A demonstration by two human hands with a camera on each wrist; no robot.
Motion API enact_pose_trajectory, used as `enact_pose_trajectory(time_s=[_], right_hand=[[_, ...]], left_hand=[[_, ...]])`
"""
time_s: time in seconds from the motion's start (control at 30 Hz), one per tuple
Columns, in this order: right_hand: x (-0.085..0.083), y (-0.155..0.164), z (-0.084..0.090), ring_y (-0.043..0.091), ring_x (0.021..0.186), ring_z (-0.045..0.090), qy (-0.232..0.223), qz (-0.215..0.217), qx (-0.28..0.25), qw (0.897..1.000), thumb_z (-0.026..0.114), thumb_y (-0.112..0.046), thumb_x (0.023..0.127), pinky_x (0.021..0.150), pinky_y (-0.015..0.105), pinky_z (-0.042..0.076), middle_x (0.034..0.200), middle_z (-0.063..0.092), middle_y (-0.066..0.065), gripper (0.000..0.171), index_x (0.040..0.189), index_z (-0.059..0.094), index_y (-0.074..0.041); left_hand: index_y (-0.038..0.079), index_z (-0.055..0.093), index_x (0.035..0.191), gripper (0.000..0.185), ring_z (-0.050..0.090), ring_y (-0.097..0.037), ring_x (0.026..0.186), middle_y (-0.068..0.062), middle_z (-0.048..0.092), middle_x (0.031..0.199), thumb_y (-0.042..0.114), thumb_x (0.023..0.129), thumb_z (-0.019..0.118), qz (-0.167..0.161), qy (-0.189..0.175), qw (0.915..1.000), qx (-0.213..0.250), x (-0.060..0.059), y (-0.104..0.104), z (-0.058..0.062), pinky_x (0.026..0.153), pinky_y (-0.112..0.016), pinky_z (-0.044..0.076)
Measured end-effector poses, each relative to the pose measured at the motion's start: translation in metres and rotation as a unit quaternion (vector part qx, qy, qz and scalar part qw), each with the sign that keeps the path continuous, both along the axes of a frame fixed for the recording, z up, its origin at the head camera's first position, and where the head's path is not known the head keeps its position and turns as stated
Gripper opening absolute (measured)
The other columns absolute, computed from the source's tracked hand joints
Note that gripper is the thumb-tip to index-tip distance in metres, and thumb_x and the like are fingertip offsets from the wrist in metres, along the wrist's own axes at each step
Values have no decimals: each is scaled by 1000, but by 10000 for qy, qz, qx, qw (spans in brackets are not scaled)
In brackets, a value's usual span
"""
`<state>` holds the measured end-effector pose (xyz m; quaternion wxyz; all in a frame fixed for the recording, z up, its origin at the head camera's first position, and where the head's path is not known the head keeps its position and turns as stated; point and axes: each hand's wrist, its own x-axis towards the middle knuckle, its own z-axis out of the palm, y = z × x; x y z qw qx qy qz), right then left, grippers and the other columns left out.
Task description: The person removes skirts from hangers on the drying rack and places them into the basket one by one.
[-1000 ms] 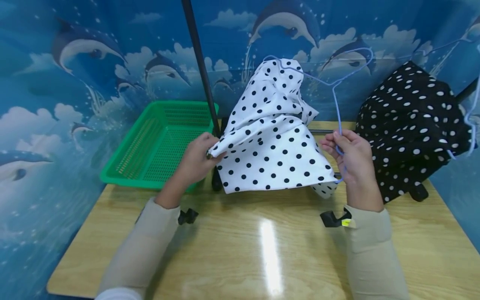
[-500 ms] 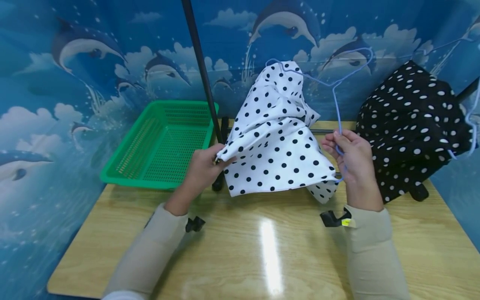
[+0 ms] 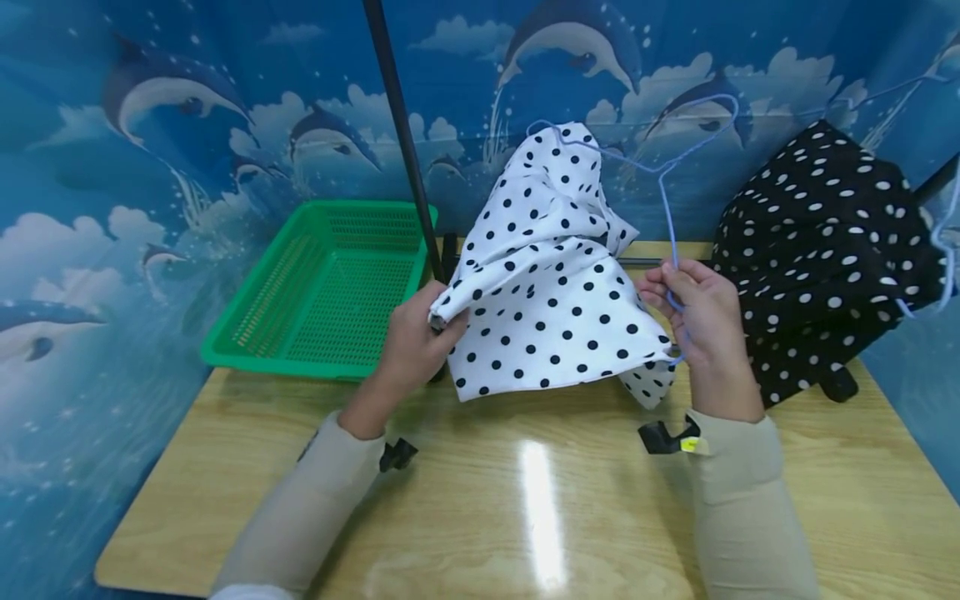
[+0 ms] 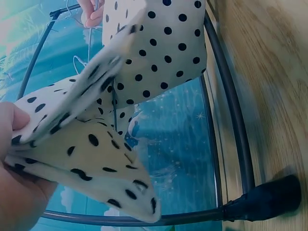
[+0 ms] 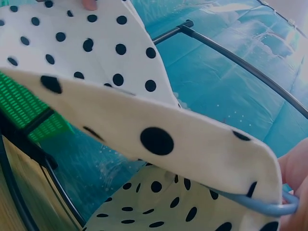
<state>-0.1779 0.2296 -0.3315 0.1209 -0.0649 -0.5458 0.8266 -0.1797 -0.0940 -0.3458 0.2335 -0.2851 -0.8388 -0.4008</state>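
Note:
A white cloth garment with black dots (image 3: pixel 555 325) hangs bunched and slanting over the middle back of the table. My left hand (image 3: pixel 408 342) pinches its left edge between thumb and fingers; in the left wrist view, a loose flap (image 4: pixel 115 178) droops from that grip. On the other side my right hand (image 3: pixel 708 321) holds one side of a blue wire hanger (image 3: pixel 667 208), hook pointing up and right. The hanger's far end reaches the garment's top. Its near corner (image 5: pixel 269 208) shows inside the cloth's edge in the right wrist view, close to my fingers.
A green plastic basket (image 3: pixel 262 367) stands at the back left, behind a slanting black pole (image 3: pixel 401 117). At the right hangs a black garment with white dots (image 3: pixel 825 250) on another blue hanger (image 3: pixel 948 267). The wooden table (image 3: pixel 465 517) runs in front, with dark rack tubing (image 4: pixel 236 115) beside it.
My left hand has moved right and slightly toward me with the garment's edge, so the cloth slackens between my hands. The right hand and hanger have shifted slightly left.

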Motion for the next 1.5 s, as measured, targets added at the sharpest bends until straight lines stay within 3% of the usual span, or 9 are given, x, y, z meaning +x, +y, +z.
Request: enact_pose_trajectory(time_s=[0.1, 0.23, 0.43, 0.63, 0.7, 0.77, 0.93, 1.33, 1.5], right_hand=[[-1, -2, 0, 16, 74, 72, -49, -15, 83, 10000, 61, -12, 95, 73, 25, 57, 79, 70, 7, 11, 97, 64, -1], [-1, -3, 0, 16, 74, 72, -96, -37, 76, 9999, 60, -12, 95, 72, 25, 57, 79, 70, 7, 11, 97, 64, -2], [0, -1, 0, 16, 74, 72, -56, 50, 44, 10000, 59, -11, 96, 72, 25, 57, 80, 70, 7, 11, 97, 65, -2], [0, 0, -1, 17, 74, 72, -63, 25, -12, 10000, 57, -10, 97, 72, 25, 56, 80, 70, 8, 11, 98, 63, -1], [0, 0, -1, 17, 74, 72, -79, -12, -42, 10000, 57, -9, 97, 73, 25, 57, 80, 70, 8, 11, 98, 63, 0], [1, 1, 0, 17, 75, 72, -96, -52, -28, 9999, 57, -10, 97, 73, 25, 56, 80, 69, 8, 11, 99, 62, 0], [1, 2, 1, 17, 75, 72, -58, -33, -8, 10000, 58, -10, 96, 74, 25, 56, 81, 70, 8, 12, 100, 63, 0], [-2, 4, -2, 17, 73, 72, 28, 44, -60, 10000, 57, -9, 97, 73, 25, 56, 80, 69, 9, 10, 96, 62, 1], [-3, 4, -3, 17, 74, 72, -18, 69, -1, 10000, 57, -9, 97, 73, 25, 56, 80, 69, 9, 11, 97, 63, 0]], left_hand=[[-3, 57, 91, 13, 53, -21, 65, -13, 60, 78, 1, 87, 69, 91, 140, 9998, 87, -1, 0, -1, 57, -32, 48], [-2, 61, 91, 23, 60, -21, 70, -12, 67, 83, 7, 79, 79, 200, 188, 9993, -239, 0, -2, 0, 63, -32, 52], [1, 66, 86, 24, 54, -17, 64, -8, 69, 78, 9, 73, 84, 200, -253, 9968, -734, -1, -5, 3, 59, -29, 49], [-1, 72, 88, 13, 60, -21, 74, -12, 69, 87, 5, 79, 80, 194, -488, 9985, -127, -4, -5, 3, 66, -34, 52], [-2, 71, 95, 16, 62, -24, 83, -13, 67, 95, 5, 83, 77, 168, -544, 9983, 104, -4, -5, 2, 71, -36, 53], [-3, 69, 102, 19, 61, -24, 81, -15, 67, 96, 6, 86, 74, 167, -602, 9978, 230, -3, -5, 2, 70, -36, 52], [-5, 67, 104, 21, 55, -22, 63, -15, 70, 84, 7, 88, 72, 338, -649, 9970, 240, -2, -3, 2, 59, -31, 48], [-5, 70, 90, 16, 51, -20, 57, -13, 67, 71, 6, 82, 77, 537, -288, 9979, 221, -12, -10, 5, 55, -30, 44], [-5, 68, 99, 23, 63, -25, 68, -17, 71, 87, 6, 81, 78, 698, -390, 9967, 134, -16, -14, 10, 63, -36, 52]])
